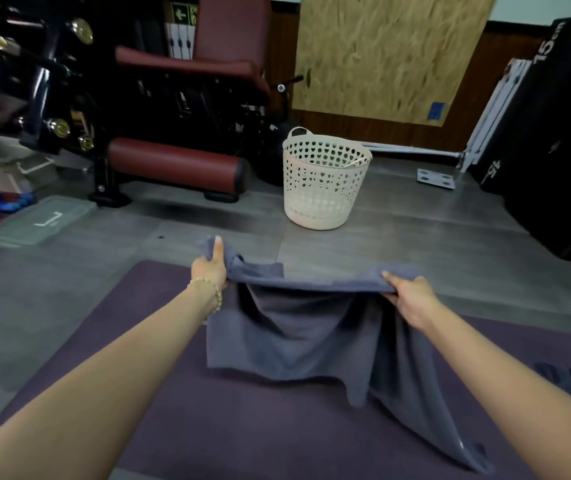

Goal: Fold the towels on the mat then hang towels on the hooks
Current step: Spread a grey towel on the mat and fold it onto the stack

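Observation:
A grey-blue towel (298,337) hangs in the air over a purple mat (228,427), stretched between both hands. My left hand (209,268) grips its upper left corner, thumb up. My right hand (407,296) pinches the upper right edge. The top edge sags a little between them. The towel's lower part drapes down unevenly, and a long tail trails onto the mat at the right. No hooks are in view.
A cream perforated laundry basket (324,181) stands on the grey floor beyond the mat. A red padded gym machine (180,164) is at the back left, clear plastic boxes (39,220) at the left, black plyo boxes (561,150) at the right. Something dark (568,379) lies on the mat's right edge.

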`<state>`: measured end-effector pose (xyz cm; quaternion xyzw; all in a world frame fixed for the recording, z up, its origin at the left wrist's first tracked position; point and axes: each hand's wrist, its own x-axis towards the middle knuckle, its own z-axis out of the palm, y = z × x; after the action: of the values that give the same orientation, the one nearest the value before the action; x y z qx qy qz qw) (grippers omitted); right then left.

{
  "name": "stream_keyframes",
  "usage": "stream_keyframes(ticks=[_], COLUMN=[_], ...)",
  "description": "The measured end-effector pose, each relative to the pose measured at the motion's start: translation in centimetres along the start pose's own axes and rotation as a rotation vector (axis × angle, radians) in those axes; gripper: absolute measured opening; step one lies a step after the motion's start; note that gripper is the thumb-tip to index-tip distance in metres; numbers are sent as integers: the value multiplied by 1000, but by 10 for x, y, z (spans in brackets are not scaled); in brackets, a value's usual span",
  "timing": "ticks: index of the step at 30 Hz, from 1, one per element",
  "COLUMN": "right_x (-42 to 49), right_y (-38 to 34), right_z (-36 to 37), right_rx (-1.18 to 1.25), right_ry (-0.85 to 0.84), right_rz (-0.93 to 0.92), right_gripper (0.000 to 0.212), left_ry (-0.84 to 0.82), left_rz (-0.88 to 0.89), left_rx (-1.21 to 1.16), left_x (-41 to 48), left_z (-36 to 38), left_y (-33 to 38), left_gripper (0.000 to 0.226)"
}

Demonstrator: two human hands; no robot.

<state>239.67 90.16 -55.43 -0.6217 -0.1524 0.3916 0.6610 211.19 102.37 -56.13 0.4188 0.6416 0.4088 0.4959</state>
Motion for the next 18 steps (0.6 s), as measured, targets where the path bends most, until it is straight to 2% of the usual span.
stream_keyframes(ticks=[2, 5, 8, 12, 18], right_x=[8, 6, -1, -1, -17], right_y=[-34, -75, -78, -5, 161], right_z=[20, 48, 60, 49, 19], right_rx=[65, 94, 58, -108, -424], right_ry=[-24, -16, -29, -13, -61], right_rz=[-110, -235, -273, -136, 74], right_gripper=[20, 10, 8, 5, 24], left_ry=[14, 26, 36, 51, 28], left_rz=[77, 173, 229, 156, -96], left_rx=[-48, -146, -123, -11, 124], left_x=[14, 23, 20, 21, 30], left_z=[4, 10, 9, -2, -19], left_y=[38, 86, 90, 20, -129], left_gripper=[76, 77, 72, 71, 64])
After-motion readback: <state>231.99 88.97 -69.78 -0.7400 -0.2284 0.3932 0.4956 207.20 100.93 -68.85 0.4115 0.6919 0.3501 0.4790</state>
